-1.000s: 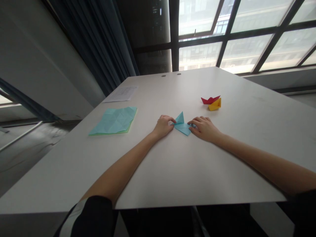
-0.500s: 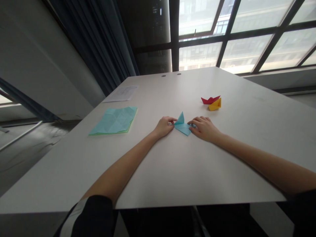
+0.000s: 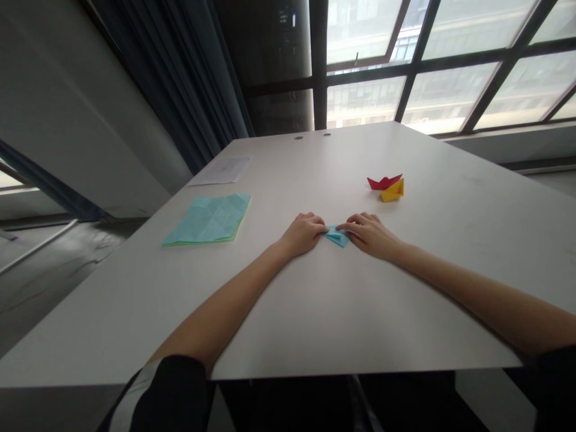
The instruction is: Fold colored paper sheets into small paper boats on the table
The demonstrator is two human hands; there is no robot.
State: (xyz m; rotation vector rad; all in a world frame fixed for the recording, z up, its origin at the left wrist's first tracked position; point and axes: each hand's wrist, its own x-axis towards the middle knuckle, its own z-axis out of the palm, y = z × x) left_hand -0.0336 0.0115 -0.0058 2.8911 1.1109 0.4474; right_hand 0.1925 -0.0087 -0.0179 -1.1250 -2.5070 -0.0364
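A small folded light-blue paper (image 3: 336,236) lies flat on the white table (image 3: 315,300), between my two hands. My left hand (image 3: 304,233) rests on its left end with curled fingers pressing the paper down. My right hand (image 3: 369,234) covers its right end, fingers together and pressed on the fold. Only a narrow strip of the blue paper shows between the hands.
A stack of creased light-blue and green sheets (image 3: 207,219) lies to the left. A red paper boat (image 3: 382,181) and a yellow folded piece (image 3: 392,191) sit beyond my right hand. A white printed sheet (image 3: 222,170) lies far left. Windows stand behind the table.
The blue paper's raised triangular flap has been folded down flat. Both hands have closed in over the paper.
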